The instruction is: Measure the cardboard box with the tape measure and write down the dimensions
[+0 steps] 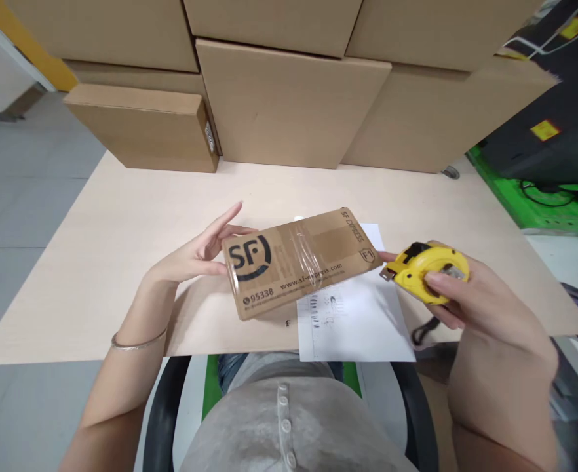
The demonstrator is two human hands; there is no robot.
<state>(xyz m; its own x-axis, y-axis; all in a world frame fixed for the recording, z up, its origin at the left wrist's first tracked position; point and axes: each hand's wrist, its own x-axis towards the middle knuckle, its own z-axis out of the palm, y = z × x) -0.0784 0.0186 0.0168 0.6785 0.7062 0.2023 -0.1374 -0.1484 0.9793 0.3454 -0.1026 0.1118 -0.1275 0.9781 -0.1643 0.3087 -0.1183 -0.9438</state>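
Observation:
A small brown cardboard box [301, 262] with black SF EXPRESS print and clear tape sits tilted between my two hands, over the desk. My left hand [205, 252] is at its left end, some fingertips against or behind the edge and one finger stretched away. In my right hand [459, 288] is a yellow tape measure [429, 272], its metal end hook pointing at the box's right end. One right fingertip reaches the box's right corner. The tape measure's dark wrist strap hangs below. A white sheet of paper [355, 328] with printing and handwritten marks lies partly under the box.
Large cardboard boxes [289, 105] are stacked along the back of the pale desk [97, 262]. A flatter carton [156, 134] stands at the back left. Dark equipment and cables [559, 196] lie on a green surface at the right. The desk's front edge meets my torso.

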